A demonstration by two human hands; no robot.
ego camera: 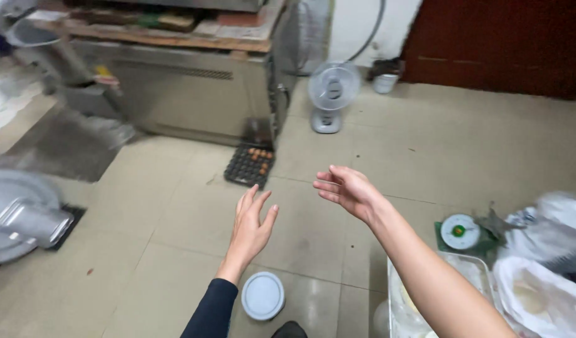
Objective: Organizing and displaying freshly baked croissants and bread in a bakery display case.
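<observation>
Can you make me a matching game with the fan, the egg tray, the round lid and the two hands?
Things:
1. small fan
2. egg tray
3. round lid
4. left hand and right hand

Descriptions:
A. dark, on the floor beside the metal cabinet, only a few eggs in it
B. open and holding nothing, above the tiled floor
C. white, standing on the floor near the wall
D. pale and flat on the floor, just below the left wrist

Pairs: 1-C, 2-A, 3-D, 4-B

Two bare hands: left hand (251, 226) with dark navy long sleeve (211, 311) down to wrist; right hand (345, 188) on unsleeved forearm.
</observation>
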